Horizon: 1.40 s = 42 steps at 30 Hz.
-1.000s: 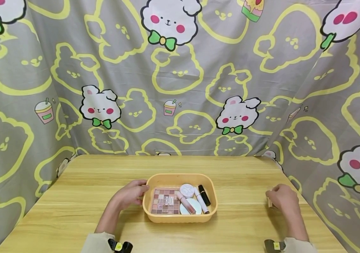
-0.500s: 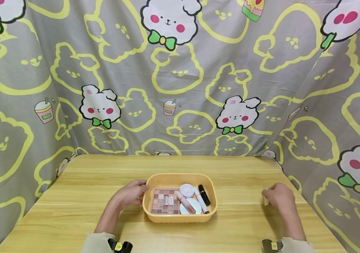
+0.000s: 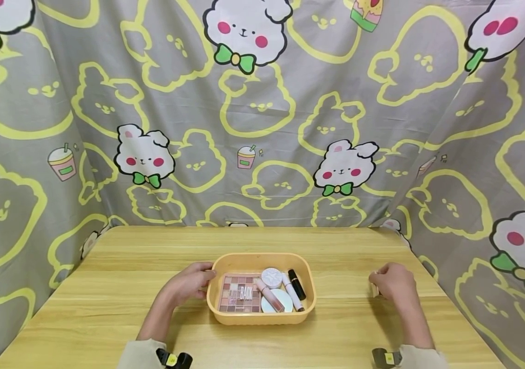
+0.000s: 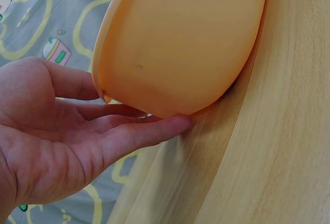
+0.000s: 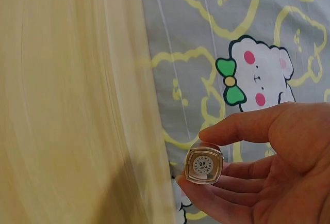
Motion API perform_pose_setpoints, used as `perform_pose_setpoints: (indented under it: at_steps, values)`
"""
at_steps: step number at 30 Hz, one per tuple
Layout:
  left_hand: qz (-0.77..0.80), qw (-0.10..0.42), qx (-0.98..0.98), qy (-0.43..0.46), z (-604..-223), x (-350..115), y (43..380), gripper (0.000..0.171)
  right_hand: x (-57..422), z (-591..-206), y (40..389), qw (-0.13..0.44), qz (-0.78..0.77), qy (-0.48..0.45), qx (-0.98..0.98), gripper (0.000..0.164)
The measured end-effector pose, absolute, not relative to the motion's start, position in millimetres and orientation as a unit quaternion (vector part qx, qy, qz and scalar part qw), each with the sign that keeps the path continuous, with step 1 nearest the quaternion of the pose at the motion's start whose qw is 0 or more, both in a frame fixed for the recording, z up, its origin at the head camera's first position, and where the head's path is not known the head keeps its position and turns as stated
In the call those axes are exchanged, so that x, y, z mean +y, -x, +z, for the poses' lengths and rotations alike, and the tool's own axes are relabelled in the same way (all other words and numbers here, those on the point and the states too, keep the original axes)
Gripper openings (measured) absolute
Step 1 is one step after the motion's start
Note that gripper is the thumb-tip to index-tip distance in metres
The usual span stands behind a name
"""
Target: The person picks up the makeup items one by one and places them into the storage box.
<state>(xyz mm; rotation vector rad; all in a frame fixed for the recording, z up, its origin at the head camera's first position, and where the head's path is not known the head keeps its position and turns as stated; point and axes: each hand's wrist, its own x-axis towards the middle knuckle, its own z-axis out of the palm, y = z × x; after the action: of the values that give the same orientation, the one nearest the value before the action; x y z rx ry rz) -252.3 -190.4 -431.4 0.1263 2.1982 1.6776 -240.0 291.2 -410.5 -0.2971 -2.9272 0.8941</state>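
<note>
An orange-yellow plastic basket (image 3: 262, 319) sits on the wooden table. My left hand (image 3: 190, 283) holds its left end; in the left wrist view the thumb (image 4: 154, 131) lies against the lower wall while the index finger passes behind the rim. Inside lie an eyeshadow palette (image 3: 232, 296), a white round compact (image 3: 271, 278), a pale disc (image 3: 284, 301), a pinkish lip gloss tube (image 3: 269, 294), a white tube (image 3: 294, 293) and a black tube (image 3: 297, 284). Right of the basket, my right hand (image 3: 396, 283) pinches a small squarish cosmetic tube (image 5: 203, 165), its end labelled 04, between thumb and fingertips.
A grey curtain (image 3: 262, 195) with yellow outlines and white cartoon animals surrounds the table (image 3: 161, 241) at the back and sides. Bare wood lies between the basket and my right hand. A black wrist camera (image 3: 386, 357) sits at the right cuff.
My right hand has moved left toward the basket, carrying the small cosmetic tube. The left hand and the basket have stayed in place.
</note>
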Motion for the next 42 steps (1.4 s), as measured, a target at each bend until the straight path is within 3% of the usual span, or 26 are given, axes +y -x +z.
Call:
perform_pose_setpoints:
  at_steps: [42]
  values:
    - [0.592,0.186,0.783,-0.037,-429.5,-189.9,252.2,0.051,237.6,-397.5,245.3,0.061,0.294,0.051,-0.952,0.027]
